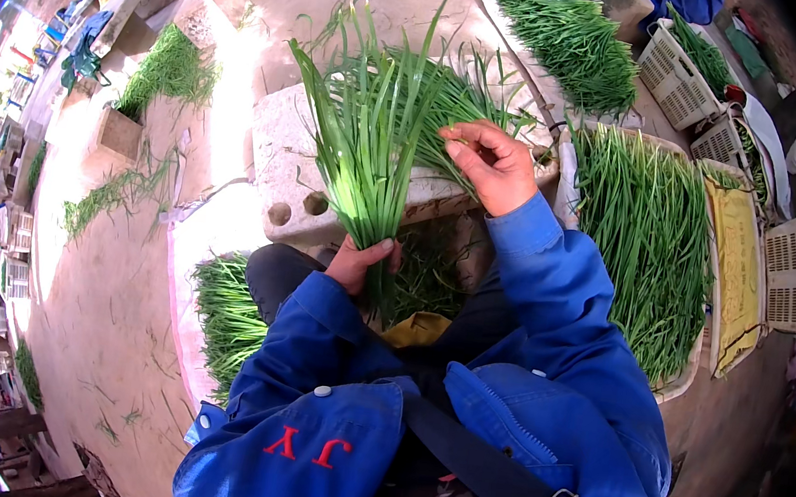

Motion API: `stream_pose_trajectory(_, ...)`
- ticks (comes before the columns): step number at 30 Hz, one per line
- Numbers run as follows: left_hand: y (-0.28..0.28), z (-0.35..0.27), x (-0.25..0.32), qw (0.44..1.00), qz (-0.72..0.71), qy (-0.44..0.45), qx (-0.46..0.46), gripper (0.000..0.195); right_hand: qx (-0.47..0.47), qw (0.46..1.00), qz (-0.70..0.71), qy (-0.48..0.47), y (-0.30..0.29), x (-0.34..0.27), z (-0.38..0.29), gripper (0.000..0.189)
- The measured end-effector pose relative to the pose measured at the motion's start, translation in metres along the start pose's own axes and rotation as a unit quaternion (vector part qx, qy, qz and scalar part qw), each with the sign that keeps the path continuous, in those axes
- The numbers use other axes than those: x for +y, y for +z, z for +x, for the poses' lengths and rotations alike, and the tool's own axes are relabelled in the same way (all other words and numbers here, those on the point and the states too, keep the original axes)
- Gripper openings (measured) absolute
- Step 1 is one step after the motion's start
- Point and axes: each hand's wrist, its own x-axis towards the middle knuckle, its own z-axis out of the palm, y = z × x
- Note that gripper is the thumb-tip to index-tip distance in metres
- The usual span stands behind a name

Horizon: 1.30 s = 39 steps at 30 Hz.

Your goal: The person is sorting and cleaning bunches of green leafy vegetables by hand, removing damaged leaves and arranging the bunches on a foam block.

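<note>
My left hand [359, 262] is closed around the lower part of a bunch of long, flat green leaves [371, 164], which look like garlic chives and fan out upward. To the right of the bunch, my right hand [495, 167] is raised with thumb and index finger pinched together; a small greenish bit seems to be at the fingertips, too small to name. Behind both hands, a loose pile of the same greens [452, 100] lies on a pale block with round holes [293, 133]. Leaf scraps [428, 274] lie in shadow below the block.
A tray packed with greens [640, 254] is close on the right, beside a yellow sack [736, 250] and plastic crates [679, 78]. More greens lie on a cloth [569, 40] at the top and at my left [228, 317]. Scattered leaves [116, 198] and blocks [116, 135] are on the floor.
</note>
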Motion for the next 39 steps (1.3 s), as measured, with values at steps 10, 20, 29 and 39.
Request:
stream_pose_trajectory(10,-0.007,0.001,0.008,0.994,0.106,0.005,0.026,0.016,-0.092,0.88,-0.46,-0.077,-0.019,0.008,0.03,0.017)
stream_pose_trajectory(20,0.001,0.012,0.128,0.551,0.772,0.279,0.153,0.06,-0.01,0.948,-0.312,0.059,-0.096,0.078,-0.061,0.018)
stream_pose_trajectory(29,-0.045,-0.045,0.132,0.343,0.869,0.303,0.189,0.077,0.153,0.974,-0.02,0.167,-0.107,0.038,-0.075,0.012)
stream_pose_trajectory(39,-0.051,-0.098,0.118,0.321,0.88,0.276,0.216,0.074,-0.19,0.969,-0.138,-0.079,0.018,0.006,-0.048,0.024)
